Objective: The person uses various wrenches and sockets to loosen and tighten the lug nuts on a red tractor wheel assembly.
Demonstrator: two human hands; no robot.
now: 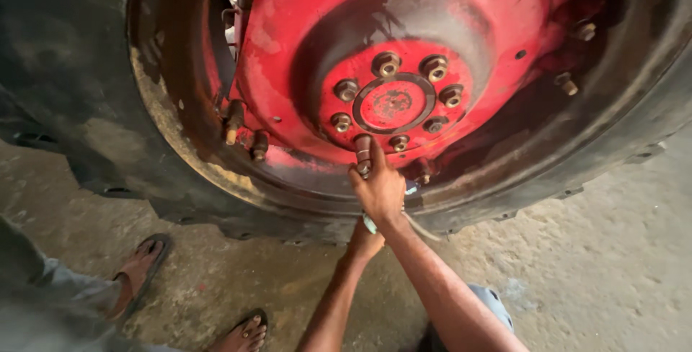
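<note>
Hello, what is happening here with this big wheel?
A person is working on a large red wheel hub set inside a big black tyre. The right hand holds a socket tool against one nut in the ring of nuts around the hub centre. The left hand is lower, under the right wrist, and seems to grip something, mostly hidden. Another person's feet in sandals stand on the concrete floor at the left.
</note>
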